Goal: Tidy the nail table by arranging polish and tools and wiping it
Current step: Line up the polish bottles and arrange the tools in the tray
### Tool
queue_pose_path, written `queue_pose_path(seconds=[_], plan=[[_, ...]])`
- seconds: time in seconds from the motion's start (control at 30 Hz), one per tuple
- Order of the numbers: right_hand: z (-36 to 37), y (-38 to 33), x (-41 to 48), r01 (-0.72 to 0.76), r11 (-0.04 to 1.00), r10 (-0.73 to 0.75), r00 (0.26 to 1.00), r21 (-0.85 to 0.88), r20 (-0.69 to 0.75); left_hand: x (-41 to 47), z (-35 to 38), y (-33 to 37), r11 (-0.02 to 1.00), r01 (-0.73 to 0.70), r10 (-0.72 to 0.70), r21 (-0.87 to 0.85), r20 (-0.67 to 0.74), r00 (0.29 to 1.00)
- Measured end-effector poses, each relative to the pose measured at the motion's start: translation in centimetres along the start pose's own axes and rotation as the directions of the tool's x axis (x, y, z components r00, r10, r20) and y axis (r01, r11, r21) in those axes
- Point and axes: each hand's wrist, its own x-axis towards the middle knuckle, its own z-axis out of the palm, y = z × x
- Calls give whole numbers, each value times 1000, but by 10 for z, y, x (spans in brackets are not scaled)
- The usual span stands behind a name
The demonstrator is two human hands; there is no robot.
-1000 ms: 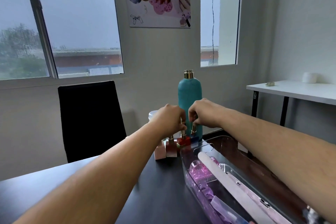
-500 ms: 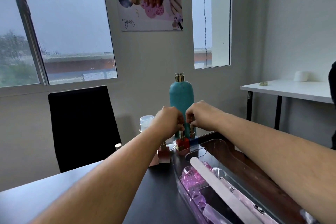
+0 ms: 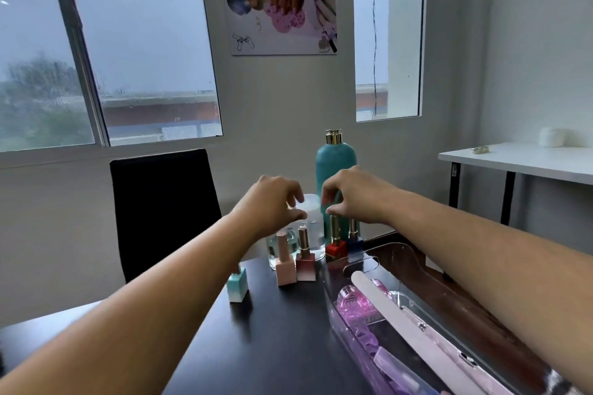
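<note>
Several small polish bottles stand at the far end of the dark table [image 3: 282, 330]: mint [image 3: 238, 287], pink [image 3: 285, 266], rose [image 3: 305, 261], red [image 3: 335, 245] and blue [image 3: 354, 242]. Behind them are a clear dispenser bottle with a white top [image 3: 313, 213] and a tall teal bottle [image 3: 335, 163]. My left hand [image 3: 272, 205] hovers above the pink and rose bottles, its curled fingertips at the dispenser's white top. My right hand [image 3: 356, 199] hangs over the red and blue bottles, thumb and forefinger apart, holding nothing.
A clear organiser tray [image 3: 362, 263] at the near right holds a long nail file [image 3: 414, 333] and purple tools [image 3: 356, 308]. A black chair [image 3: 163, 208] stands behind the table. A white side table [image 3: 519, 160] is at the far right.
Both hands have let go of the gold caps of the red and blue bottles and risen a little. The left hand has shifted towards the dispenser's top.
</note>
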Motion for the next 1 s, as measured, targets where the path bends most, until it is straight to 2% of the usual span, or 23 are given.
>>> queue_pose_path(seconds=[0.13,0.33,0.53,0.77,0.93,1.0], plan=[[9,-32,4,46,999,-44,991,-12,127,-24,-5,-13,996,35,-44,83,101,994],[26,-51,11,24,991,9,971,-131,241,-32,10,-13,994,83,-94,72,172,981],[27,-33,11,8,994,14,979,-107,202,-27,19,-10,992,125,-121,-22,132,984],[27,-21,12,54,969,-15,987,-241,163,-17,29,1,987,139,-132,-76,94,987],[12,-8,11,16,995,-1,988,-95,155,-15,32,1,985,146,-138,-95,89,986],[4,-1,9,7,996,6,987,-86,158,-16,31,0,986,137,-129,-92,80,988]])
